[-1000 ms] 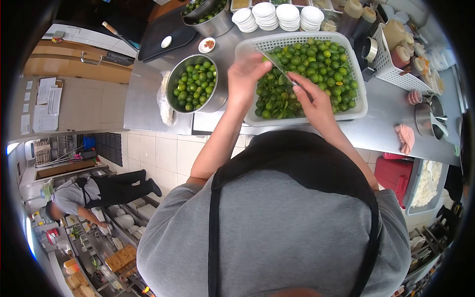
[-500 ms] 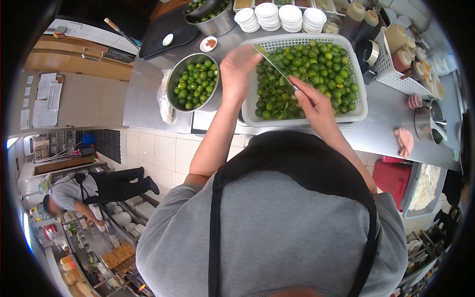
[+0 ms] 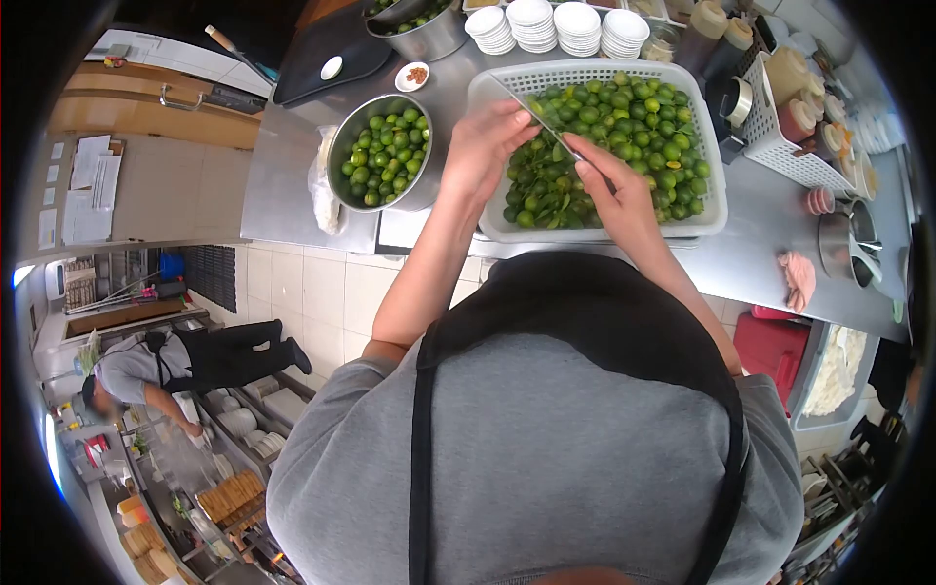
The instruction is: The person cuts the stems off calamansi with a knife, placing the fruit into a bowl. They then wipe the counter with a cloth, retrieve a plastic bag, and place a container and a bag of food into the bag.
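Note:
My right hand (image 3: pixel 616 187) is closed around the handle of a knife (image 3: pixel 534 115). Its thin blade slants up and left, past the fingertips of my left hand (image 3: pixel 485 146). The left fingers are bent in a pinch close to the blade, on a lime that is mostly hidden by the fingers and blade. Both hands are over the left part of a white plastic basket (image 3: pixel 720 146) heaped with green limes (image 3: pixel 624 127), some with leaves. Left of my left forearm, a metal pot (image 3: pixel 336 161) holds more limes.
Stacks of small white dishes (image 3: pixel 531 24) stand behind the basket. A dish of reddish bits (image 3: pixel 412 76) and a black tray (image 3: pixel 327 63) are at the back left. On the right are a bottle rack (image 3: pixel 780 127) and a pink cloth (image 3: pixel 798 281). Another person (image 3: pixel 175 356) works at the far left.
My left hand has moved slightly right and down, bringing its fingers nearer my right hand. The knife is still in my right hand, and its blade has shifted slightly left.

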### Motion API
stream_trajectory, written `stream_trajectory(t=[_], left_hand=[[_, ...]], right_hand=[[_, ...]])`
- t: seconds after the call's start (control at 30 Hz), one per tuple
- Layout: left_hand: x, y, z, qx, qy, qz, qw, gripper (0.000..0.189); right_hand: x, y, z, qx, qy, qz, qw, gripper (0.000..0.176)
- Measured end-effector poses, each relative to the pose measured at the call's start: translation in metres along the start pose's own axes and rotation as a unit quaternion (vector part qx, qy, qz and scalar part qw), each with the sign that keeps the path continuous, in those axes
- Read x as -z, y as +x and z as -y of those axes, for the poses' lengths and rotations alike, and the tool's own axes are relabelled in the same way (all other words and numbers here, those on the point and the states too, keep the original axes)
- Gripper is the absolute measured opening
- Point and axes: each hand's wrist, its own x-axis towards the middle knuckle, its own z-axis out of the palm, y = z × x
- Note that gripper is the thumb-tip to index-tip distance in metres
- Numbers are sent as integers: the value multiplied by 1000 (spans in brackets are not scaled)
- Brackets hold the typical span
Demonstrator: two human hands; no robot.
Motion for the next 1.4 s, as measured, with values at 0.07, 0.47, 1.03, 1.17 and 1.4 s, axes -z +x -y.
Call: stream_trajectory(t=[0.07, 0.47, 1.03, 1.17, 1.4], left_hand=[[8, 3, -2, 31, -56, 5, 998, 21], [95, 12, -66, -230, 639, -303, 669, 27], [5, 76, 62, -33, 699, 175, 693, 22], [24, 50, 28, 16, 551, 130, 825, 23], [28, 18, 5, 33, -3, 85, 996, 26]], right_hand=[[0, 0, -2, 11, -13, 2, 1000, 28], [25, -1, -31, -68, -16, -27, 997, 29], [38, -2, -20, -109, 7, -65, 992, 30], [35, -1, -16, -117, 10, -61, 991, 30], [20, -2, -6, -113, 45, -21, 992, 31]])
